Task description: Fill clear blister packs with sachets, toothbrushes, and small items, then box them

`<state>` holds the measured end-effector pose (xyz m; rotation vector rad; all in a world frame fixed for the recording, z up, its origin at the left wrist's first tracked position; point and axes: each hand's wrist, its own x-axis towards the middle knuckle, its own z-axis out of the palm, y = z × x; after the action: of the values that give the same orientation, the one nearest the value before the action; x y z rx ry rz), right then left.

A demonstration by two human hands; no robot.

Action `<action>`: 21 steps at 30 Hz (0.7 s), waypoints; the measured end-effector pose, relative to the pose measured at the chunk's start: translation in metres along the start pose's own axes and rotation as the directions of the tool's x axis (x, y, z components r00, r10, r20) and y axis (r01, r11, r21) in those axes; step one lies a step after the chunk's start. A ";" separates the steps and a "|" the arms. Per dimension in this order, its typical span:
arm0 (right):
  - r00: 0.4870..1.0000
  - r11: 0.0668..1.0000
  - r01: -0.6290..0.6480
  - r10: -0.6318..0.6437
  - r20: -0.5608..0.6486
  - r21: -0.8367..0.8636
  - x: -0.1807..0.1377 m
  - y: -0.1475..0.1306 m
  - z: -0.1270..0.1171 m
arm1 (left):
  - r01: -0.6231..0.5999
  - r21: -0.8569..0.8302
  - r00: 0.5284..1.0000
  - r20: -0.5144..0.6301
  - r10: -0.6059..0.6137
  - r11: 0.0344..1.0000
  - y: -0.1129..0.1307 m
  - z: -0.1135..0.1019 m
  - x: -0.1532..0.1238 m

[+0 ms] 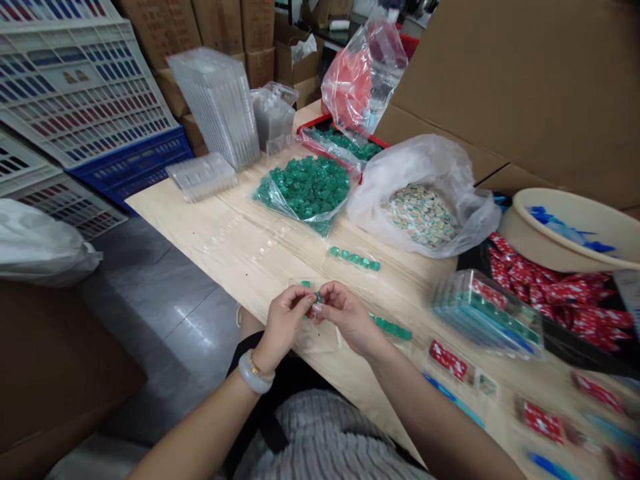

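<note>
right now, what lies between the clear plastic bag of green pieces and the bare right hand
A row of small, shiny green blocks, in the head view.

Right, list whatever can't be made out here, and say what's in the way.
All in the head view:
- Green piece: its full shape, mostly covered by the left hand and right hand holding it.
- Nearer green row: whether it continues behind the right hand, which blocks it.
- Beige basin: its bottom, hidden by its near wall.
- Cardboard boxes: their print, too blurred.
- Lower-right red packet: blurred, cut off by the picture's edge.
</note>
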<state>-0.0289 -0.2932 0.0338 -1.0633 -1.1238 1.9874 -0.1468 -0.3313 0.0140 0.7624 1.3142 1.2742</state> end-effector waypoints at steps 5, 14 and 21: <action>0.999 0.995 -0.017 0.014 -0.038 -0.100 -0.003 -0.002 0.004 | -0.213 0.243 0.976 0.000 0.219 0.946 0.002 -0.003 -0.005; 0.956 0.962 -0.272 0.269 0.118 0.011 -0.023 0.016 -0.008 | 0.179 -0.025 0.929 0.333 -0.161 0.984 -0.004 -0.012 -0.029; 0.936 0.937 -0.348 0.344 0.076 0.047 -0.044 0.039 0.000 | 0.303 -0.083 0.941 0.181 -0.285 0.949 -0.024 -0.017 -0.057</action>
<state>-0.0123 -0.3459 0.0143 -1.2399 -0.9536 2.3291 -0.1462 -0.3945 0.0035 0.5572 1.1626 1.0110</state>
